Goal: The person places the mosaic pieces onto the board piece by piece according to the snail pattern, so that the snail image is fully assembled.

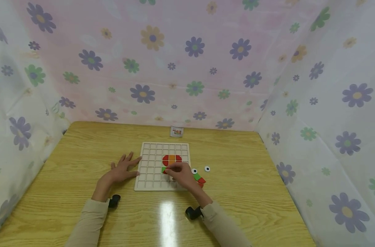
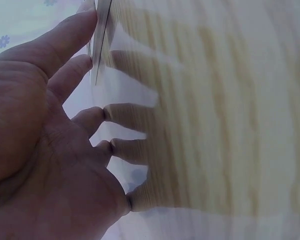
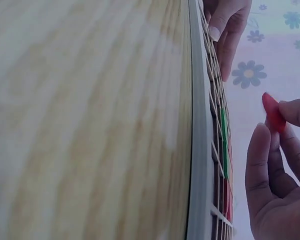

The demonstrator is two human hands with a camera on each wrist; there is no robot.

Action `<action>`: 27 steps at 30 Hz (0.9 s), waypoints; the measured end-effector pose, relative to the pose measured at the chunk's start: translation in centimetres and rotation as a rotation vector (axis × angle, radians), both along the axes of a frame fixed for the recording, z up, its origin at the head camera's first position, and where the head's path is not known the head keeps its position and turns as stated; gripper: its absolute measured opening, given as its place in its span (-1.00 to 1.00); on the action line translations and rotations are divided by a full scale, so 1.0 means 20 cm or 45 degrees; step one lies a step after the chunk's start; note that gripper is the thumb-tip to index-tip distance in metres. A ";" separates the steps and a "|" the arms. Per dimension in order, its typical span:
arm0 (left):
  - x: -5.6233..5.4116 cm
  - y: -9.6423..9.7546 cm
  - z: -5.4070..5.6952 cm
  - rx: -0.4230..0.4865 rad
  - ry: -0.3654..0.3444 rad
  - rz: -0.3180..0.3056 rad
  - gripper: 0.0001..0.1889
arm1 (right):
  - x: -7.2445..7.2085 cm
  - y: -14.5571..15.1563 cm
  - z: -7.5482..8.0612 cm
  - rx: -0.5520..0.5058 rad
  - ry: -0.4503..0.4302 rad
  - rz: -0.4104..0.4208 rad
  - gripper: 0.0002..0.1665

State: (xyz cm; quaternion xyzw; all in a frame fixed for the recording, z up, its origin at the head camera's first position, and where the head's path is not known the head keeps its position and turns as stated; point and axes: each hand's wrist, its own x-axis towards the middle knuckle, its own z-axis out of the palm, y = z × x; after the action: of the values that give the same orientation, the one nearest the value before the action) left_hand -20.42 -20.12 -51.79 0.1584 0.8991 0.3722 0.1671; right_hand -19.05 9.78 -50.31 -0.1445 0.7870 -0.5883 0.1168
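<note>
A wooden grid board (image 1: 150, 166) lies flat on the table. My left hand (image 1: 120, 169) rests at its left edge, fingers spread, thumb and fingertips touching the rim. My right hand (image 1: 182, 175) is over the right half of the board and pinches a small red piece (image 3: 274, 113) between thumb and fingers. In the grid sit an orange tile (image 1: 172, 158) between two red rounded tiles (image 1: 165, 160), and a green tile (image 1: 164, 169) below. The right hand hides some lower cells. In the left wrist view, the left fingers (image 2: 72, 75) look straight.
Right of the board lie a white eye disc (image 1: 194, 171), a green tile (image 1: 197, 176) and red pieces (image 1: 201, 180). Another eye disc (image 1: 207, 168) lies farther right. A small picture card (image 1: 176, 131) is at the table's back edge, before a flowered curtain (image 1: 175, 79).
</note>
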 end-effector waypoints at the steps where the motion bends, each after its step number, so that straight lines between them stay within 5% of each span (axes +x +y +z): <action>1: 0.00 0.00 0.00 0.000 -0.002 -0.001 -0.25 | 0.01 0.00 0.03 0.004 0.005 0.002 -0.77; 7: 0.00 0.00 0.00 -0.008 0.005 0.000 -0.25 | 0.03 -0.02 0.10 0.032 0.061 0.034 -0.75; 14: 0.00 -0.01 0.00 -0.030 0.003 -0.013 -0.24 | -0.08 -0.05 -0.09 0.156 0.054 -0.058 -0.84; 27: 0.00 -0.02 0.00 -0.046 -0.009 -0.030 -0.23 | -0.11 -0.10 -0.07 0.237 0.182 -0.073 -0.88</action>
State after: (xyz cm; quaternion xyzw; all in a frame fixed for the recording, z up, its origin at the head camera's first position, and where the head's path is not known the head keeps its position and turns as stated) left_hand -20.45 -20.48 -51.86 0.1645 0.9032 0.3545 0.1775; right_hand -21.24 7.71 -51.72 -0.1522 0.8483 -0.5040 0.0564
